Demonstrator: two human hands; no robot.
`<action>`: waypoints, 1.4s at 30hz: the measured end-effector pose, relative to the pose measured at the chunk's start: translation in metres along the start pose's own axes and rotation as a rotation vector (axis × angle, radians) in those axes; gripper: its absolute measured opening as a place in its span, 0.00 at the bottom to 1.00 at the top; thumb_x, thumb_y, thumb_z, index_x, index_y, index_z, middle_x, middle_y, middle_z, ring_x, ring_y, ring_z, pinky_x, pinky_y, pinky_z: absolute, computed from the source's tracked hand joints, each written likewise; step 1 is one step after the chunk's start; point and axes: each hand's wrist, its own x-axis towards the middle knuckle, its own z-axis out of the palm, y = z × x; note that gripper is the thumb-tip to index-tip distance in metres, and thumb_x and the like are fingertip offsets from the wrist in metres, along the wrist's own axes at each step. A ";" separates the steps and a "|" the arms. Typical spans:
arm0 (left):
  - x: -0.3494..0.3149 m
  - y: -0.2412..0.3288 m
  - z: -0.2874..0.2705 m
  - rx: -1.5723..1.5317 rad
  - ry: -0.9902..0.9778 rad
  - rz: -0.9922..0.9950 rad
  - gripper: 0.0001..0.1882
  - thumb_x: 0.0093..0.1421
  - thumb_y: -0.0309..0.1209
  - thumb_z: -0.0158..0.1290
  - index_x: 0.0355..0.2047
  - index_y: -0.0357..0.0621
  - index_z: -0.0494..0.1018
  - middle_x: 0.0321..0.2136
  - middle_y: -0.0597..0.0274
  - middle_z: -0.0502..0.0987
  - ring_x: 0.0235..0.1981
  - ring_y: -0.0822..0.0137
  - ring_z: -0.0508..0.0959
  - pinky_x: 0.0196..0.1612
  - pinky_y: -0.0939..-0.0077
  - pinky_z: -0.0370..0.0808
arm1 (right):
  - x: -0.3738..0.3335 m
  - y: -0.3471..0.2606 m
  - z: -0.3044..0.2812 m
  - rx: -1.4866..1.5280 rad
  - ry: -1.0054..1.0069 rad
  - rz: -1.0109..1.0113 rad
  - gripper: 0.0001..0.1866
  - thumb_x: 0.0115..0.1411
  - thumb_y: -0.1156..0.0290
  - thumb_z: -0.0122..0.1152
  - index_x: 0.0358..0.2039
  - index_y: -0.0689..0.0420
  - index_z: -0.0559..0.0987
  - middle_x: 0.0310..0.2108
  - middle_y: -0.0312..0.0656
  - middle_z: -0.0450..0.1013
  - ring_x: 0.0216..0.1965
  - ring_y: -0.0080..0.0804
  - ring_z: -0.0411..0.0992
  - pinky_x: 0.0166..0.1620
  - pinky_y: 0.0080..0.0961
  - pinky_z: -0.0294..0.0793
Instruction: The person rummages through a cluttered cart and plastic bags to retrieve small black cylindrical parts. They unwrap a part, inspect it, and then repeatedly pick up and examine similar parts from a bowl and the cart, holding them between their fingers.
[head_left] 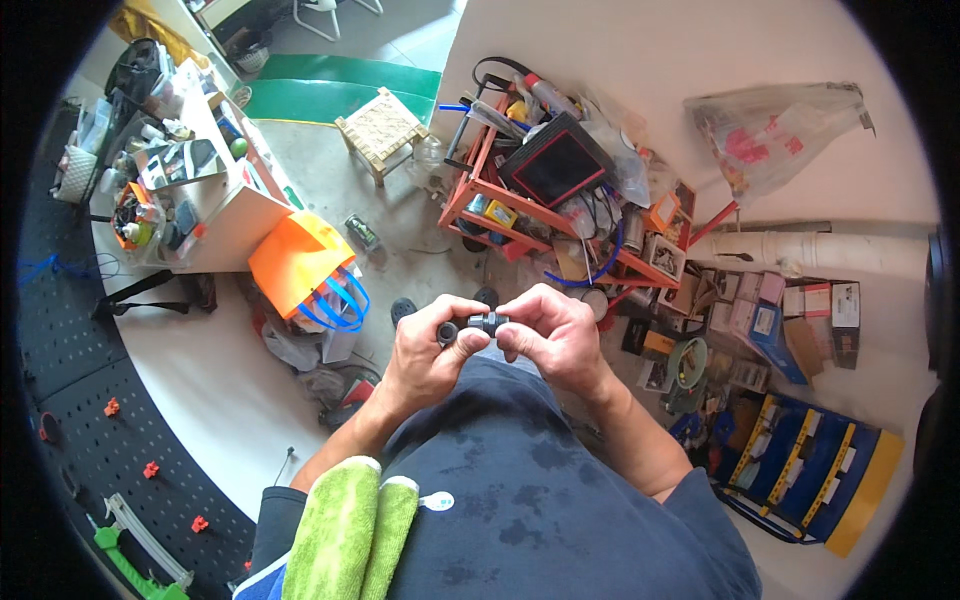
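In front of my dark, damp-spotted shirt, both hands meet on a small black fitting (488, 323) with a hex-like collar and ridged end. My left hand (425, 355) pinches its left side between thumb and fingers. A round, hollow black end (447, 332) shows between those fingers; whether it is joined to the fitting, I cannot tell. My right hand (560, 340) grips the ridged end between thumb and forefinger, its other fingers curled in. A green towel (335, 530) lies over my left side, below the left forearm.
An orange bag (300, 265) with blue handles stands at left, beside a cluttered white table (225, 215). A woven stool (382, 130) is ahead. To the right are a loaded red rack (540, 235), stacked boxes (755, 315) and a blue-yellow organizer (800, 465). A black pegboard (90, 440) stands far left.
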 end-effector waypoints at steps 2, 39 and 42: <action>0.000 0.002 -0.001 -0.170 0.004 -0.097 0.13 0.71 0.32 0.63 0.49 0.36 0.80 0.29 0.64 0.81 0.31 0.75 0.79 0.35 0.79 0.75 | 0.002 0.002 0.001 -0.144 -0.033 -0.277 0.11 0.62 0.83 0.72 0.45 0.64 0.81 0.36 0.40 0.81 0.35 0.23 0.79 0.39 0.23 0.81; 0.001 -0.022 -0.009 -0.525 -0.271 -0.010 0.31 0.67 0.29 0.64 0.66 0.40 0.64 0.48 0.61 0.75 0.45 0.72 0.74 0.52 0.75 0.73 | 0.015 0.001 -0.001 -0.361 -0.036 -0.493 0.15 0.52 0.81 0.76 0.38 0.61 0.80 0.43 0.45 0.79 0.42 0.33 0.80 0.44 0.28 0.79; -0.006 -0.022 -0.014 -0.575 -0.264 -0.201 0.29 0.67 0.27 0.63 0.65 0.40 0.64 0.48 0.61 0.74 0.46 0.73 0.74 0.52 0.76 0.73 | 0.015 -0.003 -0.007 -0.495 -0.008 -0.513 0.14 0.52 0.81 0.74 0.39 0.62 0.80 0.38 0.44 0.79 0.39 0.33 0.81 0.43 0.29 0.80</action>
